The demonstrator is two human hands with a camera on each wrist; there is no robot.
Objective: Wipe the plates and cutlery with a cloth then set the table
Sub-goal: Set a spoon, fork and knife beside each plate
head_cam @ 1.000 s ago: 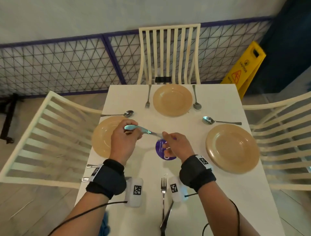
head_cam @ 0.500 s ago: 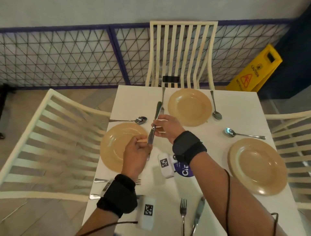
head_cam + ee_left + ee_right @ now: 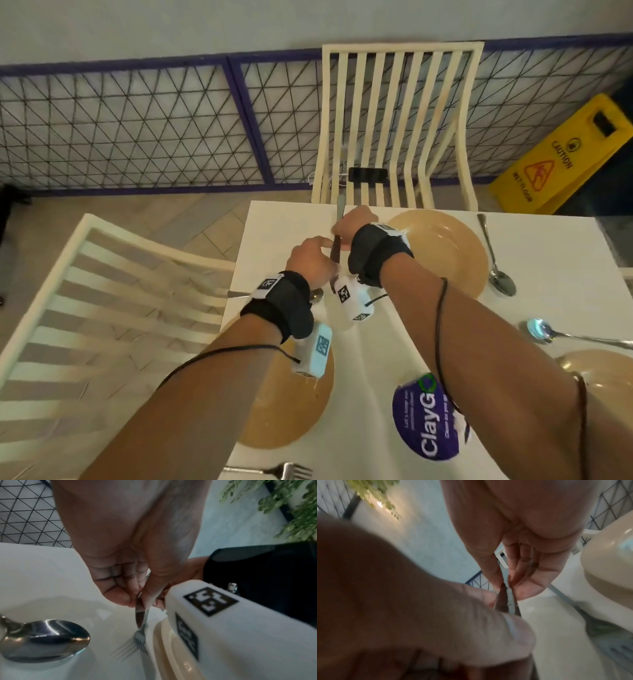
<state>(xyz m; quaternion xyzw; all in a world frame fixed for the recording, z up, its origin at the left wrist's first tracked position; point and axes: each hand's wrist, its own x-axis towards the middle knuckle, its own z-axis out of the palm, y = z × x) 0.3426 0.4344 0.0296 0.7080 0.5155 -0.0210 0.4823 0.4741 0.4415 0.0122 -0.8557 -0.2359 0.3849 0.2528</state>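
Across the white table (image 3: 548, 260) I see three tan plates laid out: the far plate (image 3: 445, 246) before the slatted chair (image 3: 397, 123), a near-left plate (image 3: 291, 411) partly under my left forearm, and a third (image 3: 603, 370) at the right edge. A purple round sticker (image 3: 426, 421) lies near the table's middle. A spoon (image 3: 496, 263) rests right of the far plate, another spoon (image 3: 561, 337) above the right-hand plate, and a fork (image 3: 274, 470) lies at the bottom edge.

My right hand (image 3: 352, 224) is just left of the far plate, thumb and fingers pinching the knife (image 3: 337, 236), whose tip points towards the chair. My left hand (image 3: 310, 258) sits right beside it, its fingertips (image 3: 126, 599) curled onto the same knife (image 3: 139, 616) lower down. In the left wrist view, the knife hangs just above a fork (image 3: 141, 639) lying on the table beside the plate rim (image 3: 159, 649), with a spoon bowl (image 3: 44, 639) close by on the left.
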